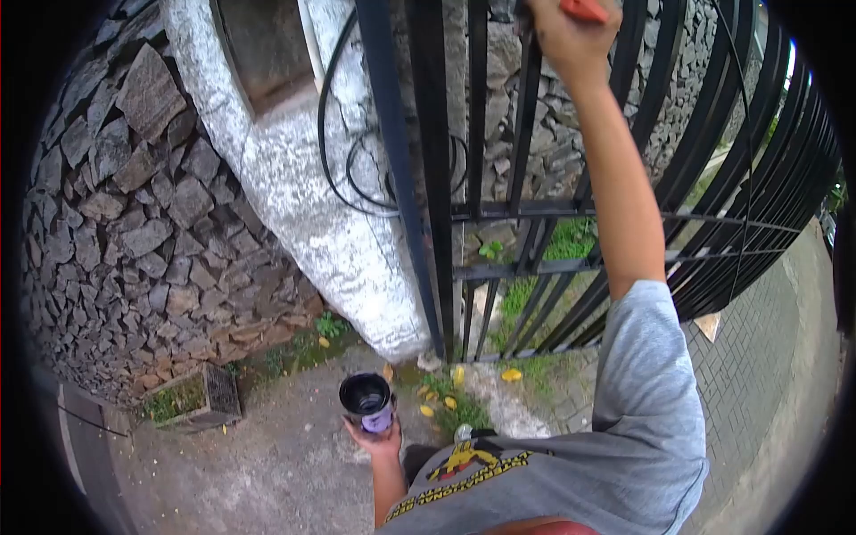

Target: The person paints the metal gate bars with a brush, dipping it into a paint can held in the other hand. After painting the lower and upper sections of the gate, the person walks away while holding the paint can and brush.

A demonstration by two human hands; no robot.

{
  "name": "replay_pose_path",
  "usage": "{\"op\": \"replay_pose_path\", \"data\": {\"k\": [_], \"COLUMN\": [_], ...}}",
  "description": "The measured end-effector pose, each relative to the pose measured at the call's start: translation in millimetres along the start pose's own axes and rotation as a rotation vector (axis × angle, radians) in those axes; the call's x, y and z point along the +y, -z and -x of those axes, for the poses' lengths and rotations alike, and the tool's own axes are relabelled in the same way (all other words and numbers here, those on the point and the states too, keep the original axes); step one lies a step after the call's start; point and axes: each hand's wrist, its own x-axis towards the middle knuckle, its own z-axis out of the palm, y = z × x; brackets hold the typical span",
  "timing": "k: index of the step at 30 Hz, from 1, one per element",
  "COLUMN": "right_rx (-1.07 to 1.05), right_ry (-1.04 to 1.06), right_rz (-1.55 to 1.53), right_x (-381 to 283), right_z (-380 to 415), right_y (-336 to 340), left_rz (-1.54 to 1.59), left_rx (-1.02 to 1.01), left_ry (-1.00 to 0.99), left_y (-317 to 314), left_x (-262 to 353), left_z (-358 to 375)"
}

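Low in the head view, my left hand [374, 439] is wrapped round a small purple cup [377, 417] with a dark, black inside. My right hand [575, 40] is raised at the top edge, its fingers closed on an orange-red object [585, 10], perhaps a handle; its far end is out of view. That hand is beside the upper part of a black metal fence [430, 134] with upright bars. Between the cup and the fence lies some height, with the cup held well below the raised hand.
A white rough pillar [330, 214] with a black cable loop [325, 134] adjoins the fence. To the left are a stone wall [147, 236] and a planter box [221, 395]. Yellow leaves [511, 375] and grass lie at the fence foot. Paving [740, 357] runs right.
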Motion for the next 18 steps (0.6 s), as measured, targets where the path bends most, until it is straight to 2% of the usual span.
{"op": "replay_pose_path", "data": {"k": [1, 2, 3, 4, 5, 6, 7, 8, 11, 13, 15, 18], "right_rx": [0.063, 0.112, -0.015, -0.128, -0.166, -0.291, -0.318, -0.367, -0.420, -0.185, -0.160, -0.227], "right_ry": [0.229, 0.261, 0.227, 0.198, 0.092, 0.064, 0.041, 0.083, 0.120, 0.236, 0.153, 0.156], "right_rz": [0.109, 0.242, 0.194, 0.300, 0.237, 0.165, 0.122, 0.143, 0.138, 0.185, 0.247, 0.157], "right_x": [8, 11, 20, 28, 23, 32, 31, 32, 15, 3, -2, 26], "right_z": [25, 55, 86, 118, 151, 178, 198, 203, 174, 139, 123, 172], "right_y": [1, 2, 8, 12, 11, 16, 12, 15, 17, 10, 10, 14], "left_rz": [0.000, 0.007, 0.016, -0.042, -0.064, -0.087, -0.113, -0.079, -0.116, -0.096, -0.059, -0.048], "left_rx": [-0.001, -0.010, -0.025, 0.028, 0.019, 0.009, 0.003, 0.057, 0.022, -0.015, -0.034, 0.004], "left_ry": [0.059, 0.117, 0.172, 0.118, 0.123, 0.128, 0.132, 0.109, 0.046, 0.045, 0.042, -0.008], "left_y": [6, 9, 7, -6, 0, 8, 9, 8, 9, 15, 30, 68], "left_x": [1, 2, 2, -1, 0, 2, 5, 3, 6, 11, 9, 10], "left_z": [5, 7, 9, 18, 20, 16, 23, 27, 53, 73, 103, 148]}}
